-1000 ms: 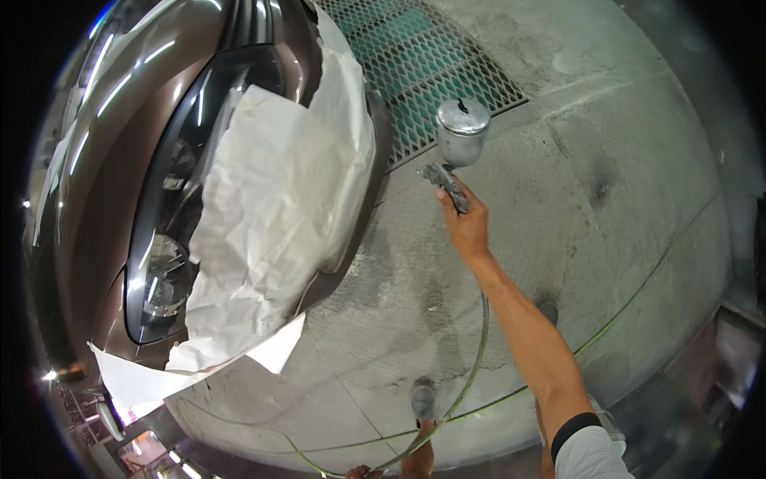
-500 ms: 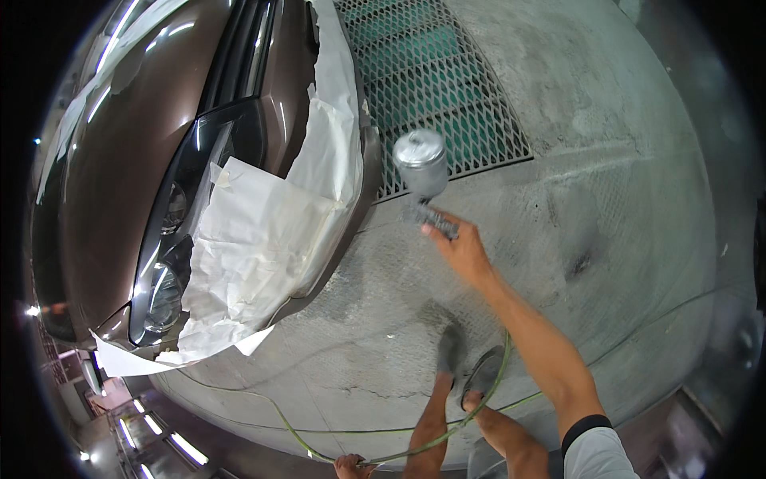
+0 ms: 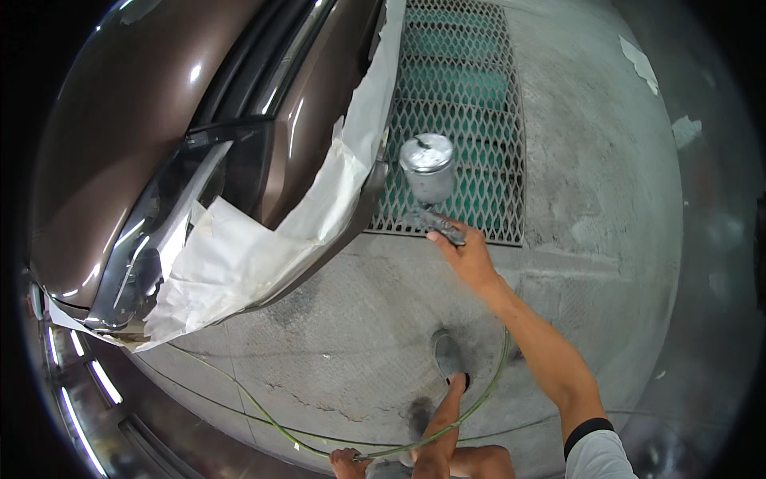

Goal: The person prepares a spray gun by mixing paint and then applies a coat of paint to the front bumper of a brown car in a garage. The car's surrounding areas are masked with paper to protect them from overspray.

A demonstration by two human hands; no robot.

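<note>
My right hand (image 3: 469,251) is closed around the handle of a spray gun (image 3: 435,223), its arm stretched forward. A silvery metal paint cup (image 3: 428,169) sits upright on top of the gun, lid on. The gun hangs over the floor grate, to the right of a brown car's front end (image 3: 148,104) and apart from it. White masking paper (image 3: 239,251) covers the lower bumper and part of the headlight (image 3: 136,255). Low in the picture, my left hand (image 3: 349,463) is wrapped round a green air hose (image 3: 415,443), which loops up toward my right forearm.
A metal mesh grate (image 3: 459,112) is set in the grey concrete floor (image 3: 574,176) beside the car. The hose also trails across the floor by my feet (image 3: 449,354). Scraps of white paper (image 3: 638,64) lie at the far right. Lit tubes (image 3: 105,382) show at lower left.
My view has shifted forward along the car, with more of the grate now in sight. The spray gun has come over the grate, and my feet have stepped. Both hands keep their holds.
</note>
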